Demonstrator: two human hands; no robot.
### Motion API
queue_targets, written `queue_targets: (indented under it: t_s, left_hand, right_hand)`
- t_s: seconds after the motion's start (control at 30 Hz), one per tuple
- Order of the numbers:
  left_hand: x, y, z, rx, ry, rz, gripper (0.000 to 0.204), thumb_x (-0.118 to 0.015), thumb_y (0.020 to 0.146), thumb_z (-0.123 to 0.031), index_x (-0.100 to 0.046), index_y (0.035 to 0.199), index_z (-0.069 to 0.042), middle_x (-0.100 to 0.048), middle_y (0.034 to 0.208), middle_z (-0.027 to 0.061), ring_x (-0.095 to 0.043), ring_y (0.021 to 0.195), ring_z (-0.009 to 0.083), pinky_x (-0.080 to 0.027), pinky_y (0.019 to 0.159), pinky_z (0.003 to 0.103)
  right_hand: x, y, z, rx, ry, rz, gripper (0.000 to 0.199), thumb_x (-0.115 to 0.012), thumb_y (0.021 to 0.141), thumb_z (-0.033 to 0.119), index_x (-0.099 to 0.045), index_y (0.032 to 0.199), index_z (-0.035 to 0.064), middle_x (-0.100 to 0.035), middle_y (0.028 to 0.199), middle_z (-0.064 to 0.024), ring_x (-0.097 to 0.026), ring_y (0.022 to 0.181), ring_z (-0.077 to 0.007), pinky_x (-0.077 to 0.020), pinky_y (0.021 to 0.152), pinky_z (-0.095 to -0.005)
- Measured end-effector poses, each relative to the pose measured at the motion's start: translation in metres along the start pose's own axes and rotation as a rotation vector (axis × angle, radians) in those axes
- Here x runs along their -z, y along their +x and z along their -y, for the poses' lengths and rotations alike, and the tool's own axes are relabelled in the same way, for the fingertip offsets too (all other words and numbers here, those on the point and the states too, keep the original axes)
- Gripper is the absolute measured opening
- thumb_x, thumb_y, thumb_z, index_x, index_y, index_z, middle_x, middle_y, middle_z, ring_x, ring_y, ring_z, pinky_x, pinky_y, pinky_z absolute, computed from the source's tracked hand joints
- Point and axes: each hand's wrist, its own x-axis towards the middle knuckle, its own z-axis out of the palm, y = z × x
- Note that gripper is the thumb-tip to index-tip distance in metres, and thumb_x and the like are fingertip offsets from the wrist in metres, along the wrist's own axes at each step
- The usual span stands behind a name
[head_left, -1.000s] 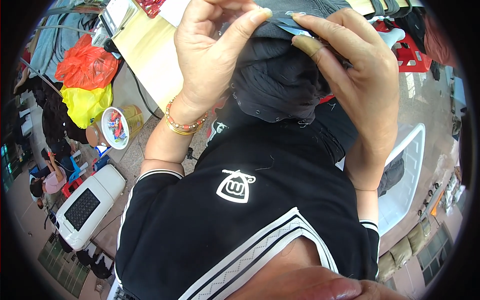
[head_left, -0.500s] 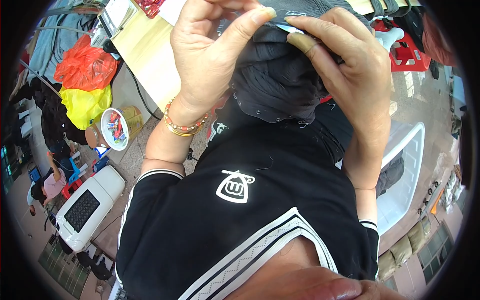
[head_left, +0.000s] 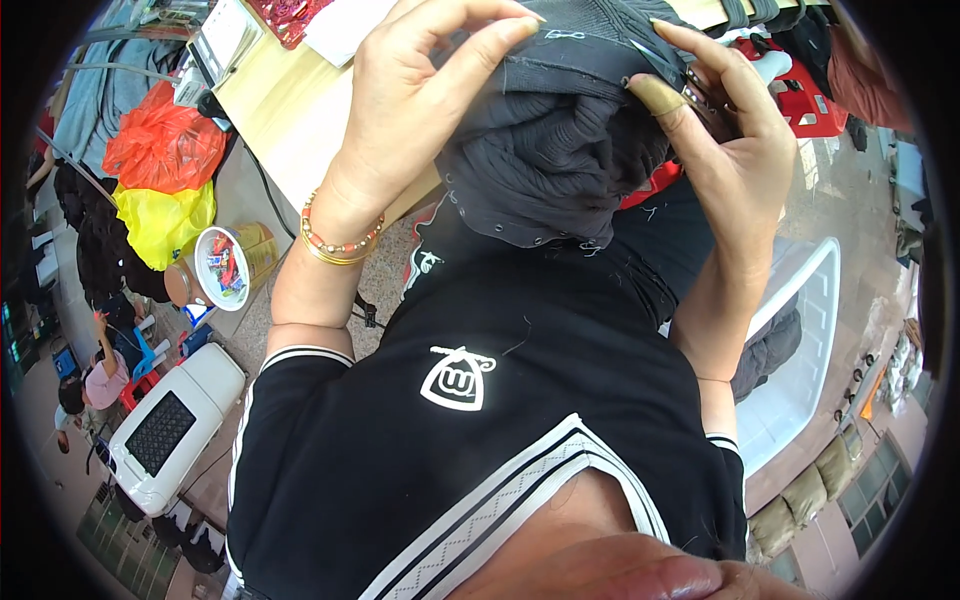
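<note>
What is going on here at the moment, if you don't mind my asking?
A person has both hands over a bunched dark grey garment. The right hand holds small snips near the cloth. The left hand has thumb and forefinger close together above it; whether they pinch anything is unclear. To the right, a white bin holds more dark cloth.
</note>
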Motion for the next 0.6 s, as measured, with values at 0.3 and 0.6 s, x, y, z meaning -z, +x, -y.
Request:
queue_targets:
  t_s: [0.3,0.6]
  left_hand:
    - [-0.019,0.038,0.024,-1.18,0.193,-0.178,0.016,-0.077,0.078,-0.005,-0.071,0.093,-0.004,-0.065,0.089,0.0075,-0.06,0.079,0.0262,-0.047,0.069,0.036]
    - [-0.004,0.008,-0.017,-0.976,1.036,0.049,0.02,-0.075,0.073,-0.003,-0.068,0.092,-0.002,-0.063,0.089,0.0063,-0.059,0.078,0.0236,-0.045,0.067,0.034]
  right_hand:
    - [-0.003,-0.005,-0.014,0.031,0.061,-0.023,0.043,-0.081,0.079,0.005,-0.07,0.12,0.0054,-0.057,0.089,0.0039,-0.048,0.077,-0.0038,-0.0381,0.067,-0.0168]
    - [0.001,0.0,0.013,-0.125,0.122,-0.024,0.039,-0.081,0.074,0.0,-0.069,0.111,-0.0013,-0.058,0.085,-0.0028,-0.052,0.071,-0.009,-0.0408,0.063,-0.0219]
